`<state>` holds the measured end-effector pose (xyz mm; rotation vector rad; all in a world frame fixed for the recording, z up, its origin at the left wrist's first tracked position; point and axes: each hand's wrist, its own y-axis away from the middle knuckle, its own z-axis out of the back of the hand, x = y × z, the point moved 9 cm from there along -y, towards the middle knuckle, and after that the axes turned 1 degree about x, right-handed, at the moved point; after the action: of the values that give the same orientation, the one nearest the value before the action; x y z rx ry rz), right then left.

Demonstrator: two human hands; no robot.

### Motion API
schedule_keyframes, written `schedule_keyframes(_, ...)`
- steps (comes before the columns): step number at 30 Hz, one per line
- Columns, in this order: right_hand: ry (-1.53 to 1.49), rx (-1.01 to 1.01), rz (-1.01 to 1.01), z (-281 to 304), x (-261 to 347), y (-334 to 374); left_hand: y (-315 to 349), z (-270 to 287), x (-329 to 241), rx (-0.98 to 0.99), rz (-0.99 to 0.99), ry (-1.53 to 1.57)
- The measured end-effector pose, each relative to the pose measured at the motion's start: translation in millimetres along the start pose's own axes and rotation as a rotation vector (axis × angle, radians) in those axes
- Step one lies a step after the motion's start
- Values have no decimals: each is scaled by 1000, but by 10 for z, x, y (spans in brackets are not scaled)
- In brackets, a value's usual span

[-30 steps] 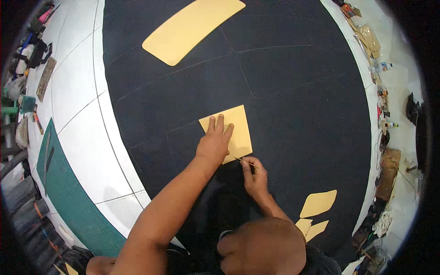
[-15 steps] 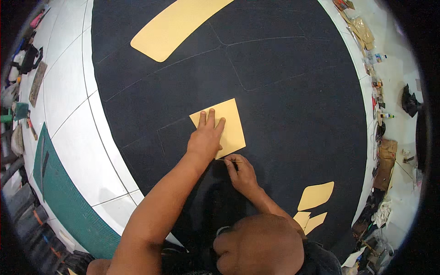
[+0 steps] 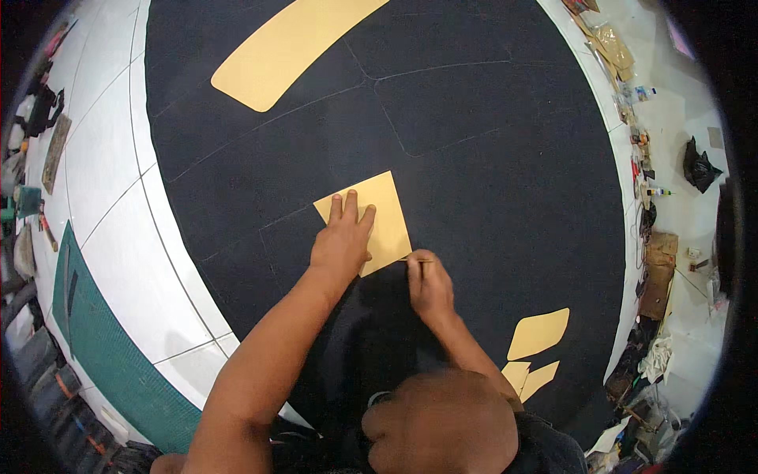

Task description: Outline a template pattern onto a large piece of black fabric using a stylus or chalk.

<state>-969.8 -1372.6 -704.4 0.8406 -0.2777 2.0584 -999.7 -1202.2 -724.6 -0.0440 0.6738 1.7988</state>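
My left hand (image 3: 341, 246) lies flat with spread fingers on a pale yellow four-sided card template (image 3: 391, 221), pressing it onto a large black sheet of material (image 3: 505, 213). At the template's lower right corner, my right hand (image 3: 431, 286) pinches a thin, light-coloured stick-like marker (image 3: 418, 260). The marker lies almost level, its left end touching or very near the card's edge; its exact kind is too small to tell. Faint pale outlines run across the black sheet, one of them leading up to the template's left corner.
A long curved yellow template (image 3: 292, 51) lies farther up the sheet. Smaller yellow templates (image 3: 540, 333) rest near my right forearm. A green mat (image 3: 118, 347) lies on white tiles at left. Tools and scraps line both sides, with a brown folded piece (image 3: 659, 272) at right.
My right hand has slid the marker rightward and slightly up along the template's lower edge, from its lower left corner to its lower right. My left hand still presses the card.
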Motion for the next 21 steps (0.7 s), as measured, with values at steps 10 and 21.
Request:
schedule_keyframes(10, 57, -94, -145, 121, -243, -29, 0, -23, 11, 13, 10, 7)
schedule_keyframes(21, 37, -152, -15, 147, -191, 25, -18, -22, -116, -54, -45, -114)
